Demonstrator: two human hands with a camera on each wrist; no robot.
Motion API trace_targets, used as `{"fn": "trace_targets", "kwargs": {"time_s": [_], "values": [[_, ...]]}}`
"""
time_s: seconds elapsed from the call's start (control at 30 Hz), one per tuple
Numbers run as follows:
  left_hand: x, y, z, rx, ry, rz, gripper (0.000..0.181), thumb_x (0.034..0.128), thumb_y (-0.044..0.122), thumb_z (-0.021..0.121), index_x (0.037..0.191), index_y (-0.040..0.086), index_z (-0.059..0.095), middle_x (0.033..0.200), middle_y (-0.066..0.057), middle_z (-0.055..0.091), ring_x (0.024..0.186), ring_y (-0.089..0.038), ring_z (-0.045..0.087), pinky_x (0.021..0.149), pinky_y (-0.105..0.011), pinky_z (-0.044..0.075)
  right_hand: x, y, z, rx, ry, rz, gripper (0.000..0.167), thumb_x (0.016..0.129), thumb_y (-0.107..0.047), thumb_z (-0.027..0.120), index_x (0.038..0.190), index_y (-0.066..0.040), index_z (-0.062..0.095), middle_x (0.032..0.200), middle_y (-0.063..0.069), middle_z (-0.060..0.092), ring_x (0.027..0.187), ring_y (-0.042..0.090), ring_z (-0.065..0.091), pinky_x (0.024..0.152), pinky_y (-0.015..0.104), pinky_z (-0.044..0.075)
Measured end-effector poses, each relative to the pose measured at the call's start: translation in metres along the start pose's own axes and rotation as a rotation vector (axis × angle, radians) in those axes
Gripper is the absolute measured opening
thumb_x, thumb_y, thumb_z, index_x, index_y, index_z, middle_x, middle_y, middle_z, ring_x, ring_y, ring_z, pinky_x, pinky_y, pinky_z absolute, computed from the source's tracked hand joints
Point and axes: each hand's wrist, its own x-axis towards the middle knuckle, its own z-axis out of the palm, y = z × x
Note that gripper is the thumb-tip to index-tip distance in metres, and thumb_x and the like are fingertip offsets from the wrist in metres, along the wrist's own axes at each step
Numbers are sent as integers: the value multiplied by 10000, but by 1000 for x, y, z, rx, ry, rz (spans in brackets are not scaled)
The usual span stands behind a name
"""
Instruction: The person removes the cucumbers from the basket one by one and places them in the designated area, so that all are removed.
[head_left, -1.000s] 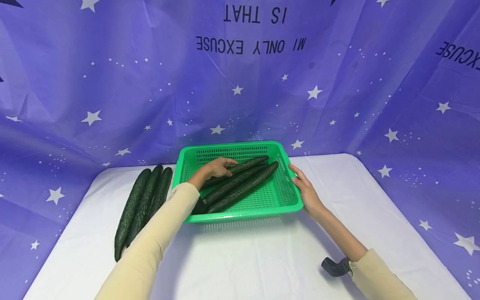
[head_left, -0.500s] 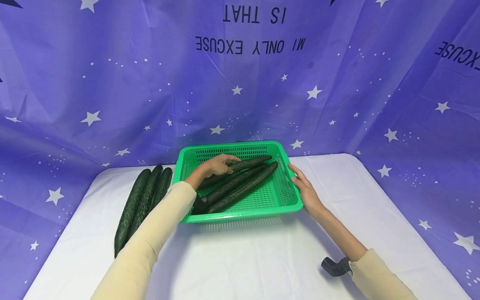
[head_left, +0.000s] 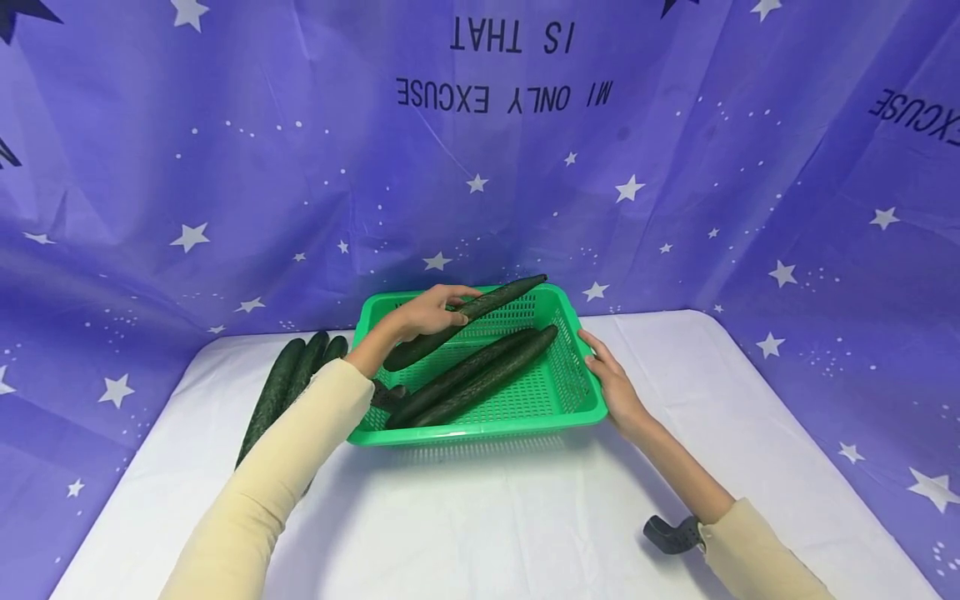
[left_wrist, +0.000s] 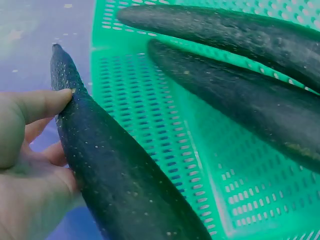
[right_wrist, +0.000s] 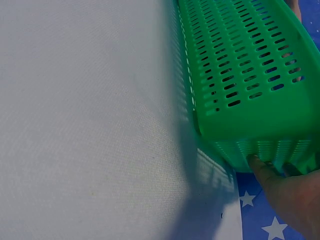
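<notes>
My left hand holds a dark green cucumber between thumb and fingers, tilted, its narrow end above the back rim of the green basket. In the left wrist view the thumb presses that cucumber near its thin end. Two more cucumbers, one further back and one nearer, lie side by side on the basket floor. At the basket's right end my right hand grips the rim from outside. Its fingertips touch the slotted end wall in the right wrist view, where the hand is partly cut off.
Left of the basket, several cucumbers lie together on the white table, partly hidden by the left sleeve. A purple star-printed curtain hangs behind the table. A dark curved piece sticks out by the right cuff.
My left hand has risen and shifted slightly left, lifting the cucumber off the basket floor. My right hand stays at the basket's right end.
</notes>
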Motion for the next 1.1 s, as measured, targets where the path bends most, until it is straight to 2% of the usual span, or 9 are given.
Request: {"fn": "trace_targets", "kwargs": {"time_s": [0.13,0.27,0.53,0.73,1.1], "values": [[-12,7,-8,-6,47,35,537,1012,11,541,1525,109,419,1611,-104,246,1447,-330,274,1093,-532,348,0,-1,1,3,0,-2,533,1105,-201,268,1619,-153,137,1607,161,193,1243,357,435,898,273,495],[-28,14,-17,2,101,45,531,1012,15,538,1524,93,416,1604,-128,254,1450,-342,261,1091,-544,344,1,-1,1,3,-5,1,536,1103,-199,272,1620,-155,135,1606,162,194,1233,373,444,886,280,504],[-60,18,-30,-13,212,-6,540,1016,47,544,1532,118,403,1599,-131,264,1453,-331,253,1083,-561,343,0,-2,1,15,-17,4,537,1105,-200,268,1621,-164,127,1607,169,184,1233,364,445,892,286,503],[-87,14,-39,-24,279,-55,548,1013,58,540,1538,128,395,1568,-184,305,1442,-352,269,1079,-578,338,-1,-2,0,14,-20,7,541,1107,-216,273,1623,-176,118,1605,177,188,1240,360,444,892,285,504],[-140,0,-51,-36,354,-113,574,1021,70,543,1559,122,351,1549,-239,304,1429,-404,269,1097,-611,287,-1,-1,-1,17,-28,6,540,1109,-222,265,1624,-182,109,1597,190,197,1229,348,466,896,292,506]]}}
